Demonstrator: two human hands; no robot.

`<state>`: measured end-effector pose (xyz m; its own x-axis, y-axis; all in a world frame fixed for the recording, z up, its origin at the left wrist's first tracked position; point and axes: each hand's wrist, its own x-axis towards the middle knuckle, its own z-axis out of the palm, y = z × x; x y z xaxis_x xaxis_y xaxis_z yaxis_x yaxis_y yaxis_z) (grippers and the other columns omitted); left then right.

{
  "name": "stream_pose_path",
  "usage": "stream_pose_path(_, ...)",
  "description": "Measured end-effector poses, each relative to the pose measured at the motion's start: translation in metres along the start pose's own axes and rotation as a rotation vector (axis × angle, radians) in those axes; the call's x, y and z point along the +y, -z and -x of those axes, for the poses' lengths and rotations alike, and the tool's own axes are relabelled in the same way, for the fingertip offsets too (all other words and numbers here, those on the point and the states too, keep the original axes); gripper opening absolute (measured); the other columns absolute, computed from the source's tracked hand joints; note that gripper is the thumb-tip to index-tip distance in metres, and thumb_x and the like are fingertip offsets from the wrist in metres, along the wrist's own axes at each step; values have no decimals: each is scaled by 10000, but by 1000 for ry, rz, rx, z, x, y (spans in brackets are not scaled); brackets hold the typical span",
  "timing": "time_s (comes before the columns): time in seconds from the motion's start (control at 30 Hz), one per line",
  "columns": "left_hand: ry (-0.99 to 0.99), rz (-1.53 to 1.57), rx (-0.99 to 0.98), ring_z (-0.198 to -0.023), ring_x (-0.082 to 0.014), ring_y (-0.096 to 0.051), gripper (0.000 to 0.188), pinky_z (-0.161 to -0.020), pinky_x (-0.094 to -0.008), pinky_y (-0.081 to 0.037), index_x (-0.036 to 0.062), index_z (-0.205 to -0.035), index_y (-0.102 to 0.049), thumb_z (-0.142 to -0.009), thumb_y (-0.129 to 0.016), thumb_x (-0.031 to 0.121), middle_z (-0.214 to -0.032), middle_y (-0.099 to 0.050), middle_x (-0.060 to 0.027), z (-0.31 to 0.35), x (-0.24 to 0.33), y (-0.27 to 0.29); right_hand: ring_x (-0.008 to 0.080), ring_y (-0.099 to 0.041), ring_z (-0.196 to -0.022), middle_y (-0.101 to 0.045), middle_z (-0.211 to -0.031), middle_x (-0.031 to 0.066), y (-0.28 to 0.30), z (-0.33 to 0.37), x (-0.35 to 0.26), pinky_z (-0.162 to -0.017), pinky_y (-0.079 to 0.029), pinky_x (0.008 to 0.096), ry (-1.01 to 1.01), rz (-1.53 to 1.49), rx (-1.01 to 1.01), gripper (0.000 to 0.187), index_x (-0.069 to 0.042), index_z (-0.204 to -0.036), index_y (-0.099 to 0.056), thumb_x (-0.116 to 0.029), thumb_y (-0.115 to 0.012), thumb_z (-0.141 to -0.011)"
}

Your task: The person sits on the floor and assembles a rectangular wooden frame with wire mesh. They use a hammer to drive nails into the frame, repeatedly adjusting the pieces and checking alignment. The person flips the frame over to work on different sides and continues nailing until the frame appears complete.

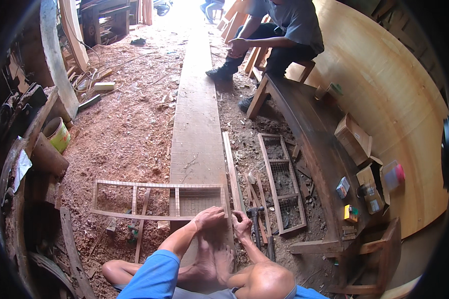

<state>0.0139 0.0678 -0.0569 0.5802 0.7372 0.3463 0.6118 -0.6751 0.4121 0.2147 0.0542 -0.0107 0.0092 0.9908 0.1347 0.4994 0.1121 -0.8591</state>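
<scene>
A long wooden frame with wire mesh [154, 218] lies crosswise over a wide plank in front of me. My left hand [208, 218] is closed at the frame's near right corner, its fingers pressed together on the wood. Just right of that corner, my right hand [242, 225] is curled in a pinch; whatever its fingertips hold is too small to make out. A hammer [255, 215] lies on the ground beside my right hand, its head toward the far side. My bare feet [215, 261] are on the plank below both hands.
The wide plank [197, 119] runs far ahead over shavings. Another meshed frame [279, 187] lies right, near a dark bench [309, 124] with small boxes [350, 213] and a cardboard box [353, 138]. A seated person [284, 30] is beyond. A bucket [58, 134] stands left.
</scene>
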Motion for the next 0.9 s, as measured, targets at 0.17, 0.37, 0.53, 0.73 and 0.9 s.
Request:
stream_pose_path(0.17, 3, 87, 81, -1001, -294, -629, 174, -903, -387, -506, 69, -990, -617, -841, -595, 156, -1034, -612, -141, -1, 2, 2, 173, -716, -785, -747, -866, 98, 6, 1, -12, -719, -551, 310, -3, 32, -8, 152, -51, -989, -734, -135, -727, -862)
stream_pose_path(0.37, 135, 133, 8, -1003, -293, -617, 154, -879, -399, -513, 77, -926, -655, -821, -632, 188, -956, -636, -118, -4, 2, -2, 254, -722, -848, -733, -888, 128, 24, -10, -20, -749, -550, 368, -36, 1, 96, 144, -35, -975, -717, -143, -700, -881)
stream_pose_path(0.53, 12, 83, 38, -903, -275, -607, 137, -834, -378, -501, 113, -912, -675, -811, -641, 199, -935, -617, -92, -3, 1, -1, 263, -726, -864, -736, -910, 148, 16, -10, -10, -764, -553, 362, -86, -48, 56, 176, -21, -993, -710, -166, -680, -899)
stream_pose_path(0.73, -120, 79, 178, -971, -277, -624, 167, -886, -388, -496, 106, -953, -673, -817, -632, 194, -1007, -626, -103, 1, -6, 4, 127, -700, -734, -739, -799, 60, 2, 6, 3, -684, -545, 283, -91, 18, -47, 129, -31, -975, -705, -144, -695, -913)
stream_pose_path(0.9, 1, 53, 55, -1003, -283, -617, 146, -906, -404, -491, 92, -947, -652, -835, -627, 183, -1044, -613, -110, 0, 0, 2, 133, -718, -770, -749, -825, 72, -1, 9, 4, -709, -560, 288, -66, -53, -80, 131, -25, -972, -697, -145, -696, -917)
